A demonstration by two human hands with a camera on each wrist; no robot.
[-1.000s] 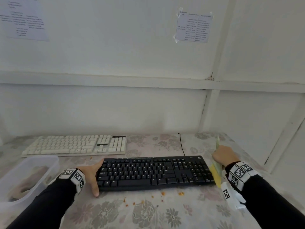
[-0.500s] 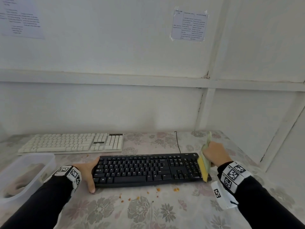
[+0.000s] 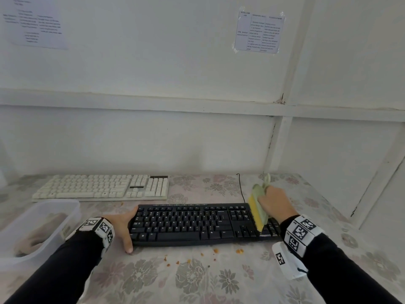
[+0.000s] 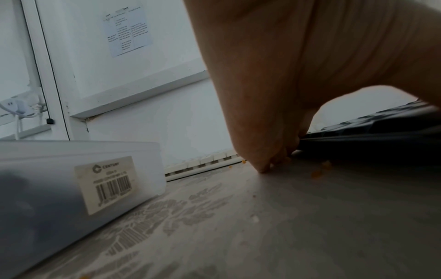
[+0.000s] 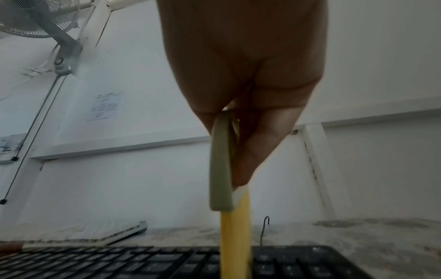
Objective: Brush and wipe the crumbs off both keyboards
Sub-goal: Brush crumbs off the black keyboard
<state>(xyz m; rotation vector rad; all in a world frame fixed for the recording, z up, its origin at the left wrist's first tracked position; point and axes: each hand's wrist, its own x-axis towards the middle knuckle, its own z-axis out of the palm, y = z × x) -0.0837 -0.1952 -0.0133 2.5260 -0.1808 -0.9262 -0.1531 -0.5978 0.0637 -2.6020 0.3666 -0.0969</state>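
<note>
Behind black keyboard (image 3: 197,222) lies white keyboard (image 3: 103,187); plastic tub (image 3: 39,229) left.

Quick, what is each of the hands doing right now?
Left hand: open, fingers straight, bracing the black keyboard's left end.
Right hand: gripping a yellow-bristled brush on the keys.

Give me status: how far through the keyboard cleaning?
Done: some crumbs lie on the cloth in front of the black keyboard. In hand: right hand sets the brush on its numpad end; left hand steadies it. Left: the white keyboard, any wiping.
</note>
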